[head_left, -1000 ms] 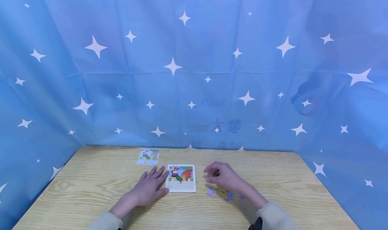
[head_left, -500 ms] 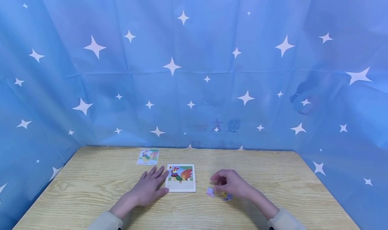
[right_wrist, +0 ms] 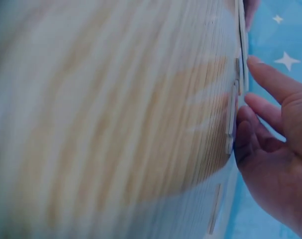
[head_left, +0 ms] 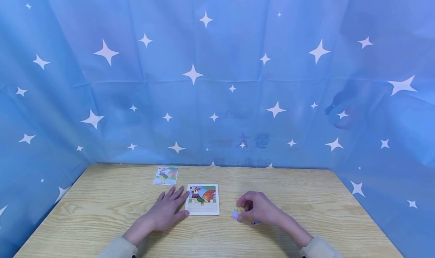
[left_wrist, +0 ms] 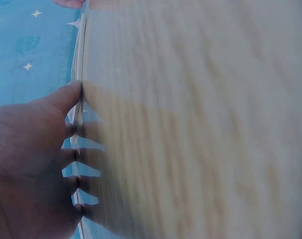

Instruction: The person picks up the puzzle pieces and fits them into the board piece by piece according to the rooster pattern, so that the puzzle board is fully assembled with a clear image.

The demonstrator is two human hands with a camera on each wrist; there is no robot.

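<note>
A white-framed rooster puzzle tray (head_left: 202, 210) lies mid-table in the head view; its upper part shows a picture of a rooster and a pale strip runs below. My left hand (head_left: 164, 212) lies spread flat on the tabletop, its fingertips and thumb touching the tray's left edge. To the tray's right, my right hand (head_left: 261, 209) is over several loose puzzle pieces. Thumb and index finger sit around a yellowish piece (head_left: 240, 209), beside a purple-pink piece (head_left: 234, 215). In the right wrist view those two fingertips are apart near thin piece edges (right_wrist: 231, 119); whether they pinch one is unclear.
A paper picture card (head_left: 166, 176) of the same rooster lies behind my left hand. The wooden table (head_left: 112, 197) ends at a blue curtain (head_left: 217, 91) with white stars. Part of another piece (head_left: 255, 222) shows below my right hand.
My right hand has moved right and down from beside the tray to over the loose pieces, and has nearly stopped there. My left hand and the tray have stayed put.
</note>
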